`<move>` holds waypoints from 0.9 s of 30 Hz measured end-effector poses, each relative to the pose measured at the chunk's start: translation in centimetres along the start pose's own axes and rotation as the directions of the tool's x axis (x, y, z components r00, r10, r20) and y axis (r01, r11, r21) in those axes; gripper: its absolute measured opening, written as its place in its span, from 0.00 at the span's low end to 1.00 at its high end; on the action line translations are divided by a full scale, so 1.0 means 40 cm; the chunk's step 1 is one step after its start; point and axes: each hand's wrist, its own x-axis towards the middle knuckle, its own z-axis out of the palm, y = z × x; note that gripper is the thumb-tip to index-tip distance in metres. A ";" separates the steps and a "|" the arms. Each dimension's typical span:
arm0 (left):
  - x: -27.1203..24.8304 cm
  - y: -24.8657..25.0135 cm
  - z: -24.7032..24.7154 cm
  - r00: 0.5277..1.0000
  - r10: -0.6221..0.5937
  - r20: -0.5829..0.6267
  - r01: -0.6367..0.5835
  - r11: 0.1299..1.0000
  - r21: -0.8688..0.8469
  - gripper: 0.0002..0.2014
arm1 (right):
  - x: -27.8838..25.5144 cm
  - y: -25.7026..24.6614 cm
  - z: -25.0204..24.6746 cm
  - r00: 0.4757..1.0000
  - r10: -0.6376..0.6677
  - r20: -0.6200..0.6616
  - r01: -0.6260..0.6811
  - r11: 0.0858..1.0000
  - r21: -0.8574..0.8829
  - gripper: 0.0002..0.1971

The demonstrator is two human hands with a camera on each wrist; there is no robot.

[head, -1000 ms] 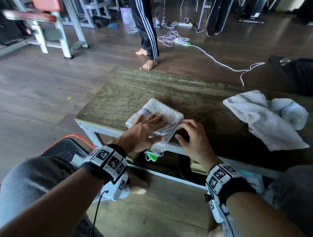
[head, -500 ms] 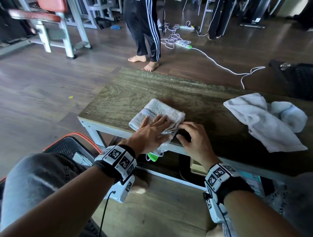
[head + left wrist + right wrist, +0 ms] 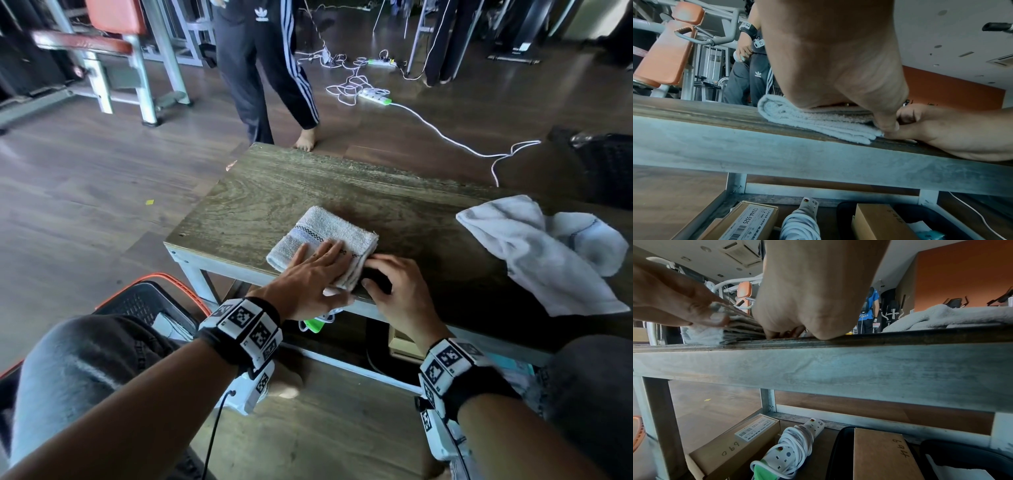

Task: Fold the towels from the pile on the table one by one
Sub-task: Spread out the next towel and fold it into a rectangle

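Observation:
A folded grey-white towel (image 3: 329, 229) lies near the front edge of the wooden table (image 3: 274, 185). My left hand (image 3: 322, 260) lies flat on top of it with straight fingers, pressing it down. My right hand (image 3: 373, 270) sits just to its right, with curled fingers and thumb gripping the towel's stacked right edge (image 3: 740, 331). The left wrist view shows the layers (image 3: 807, 120) under my palm. A crumpled pile of white towels (image 3: 541, 250) rests at the table's right end, away from both hands.
A barefoot person in striped track trousers (image 3: 270, 68) stands at the table's far edge. White cables and a power strip (image 3: 373, 96) lie on the floor beyond. A black basket with an orange rim (image 3: 147, 301) stands by my left knee. Boxes and a coiled extension lead (image 3: 795, 449) fill the shelf below.
My left hand has slid a little further over the towel and lies flatter. My right hand stays at the towel's right edge. The standing person has stepped closer to the table.

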 end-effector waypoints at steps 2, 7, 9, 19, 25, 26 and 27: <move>-0.005 0.006 -0.011 1.000 0.007 -0.023 -0.008 0.999 -0.044 0.35 | -0.004 -0.003 -0.003 0.999 0.038 0.007 -0.038 0.999 0.016 0.16; -0.010 0.016 -0.026 0.998 -0.052 0.018 0.054 0.986 -0.159 0.29 | -0.017 -0.005 -0.009 0.997 0.065 0.049 -0.068 0.996 0.059 0.23; -0.006 0.016 -0.025 0.998 -0.069 0.004 0.068 0.974 -0.215 0.28 | -0.020 0.000 -0.005 0.999 0.016 0.039 -0.017 1.000 0.026 0.21; 0.002 0.027 -0.023 0.997 -0.065 -0.046 0.045 0.938 -0.345 0.26 | -0.019 0.028 0.016 0.999 0.007 0.039 -0.006 1.000 -0.003 0.17; 0.002 0.022 0.007 0.997 0.028 -0.077 -0.039 0.989 -0.145 0.28 | -0.015 0.027 0.014 0.999 0.033 0.030 -0.032 0.999 -0.011 0.16; 0.003 0.018 0.012 0.994 0.043 -0.100 -0.058 0.987 -0.147 0.28 | -0.015 0.026 0.014 0.999 0.034 0.028 -0.034 0.999 -0.008 0.16; 0.005 0.015 0.016 0.991 0.053 -0.123 -0.073 0.984 -0.161 0.28 | -0.016 0.025 0.013 0.999 0.033 0.024 -0.033 0.999 -0.003 0.16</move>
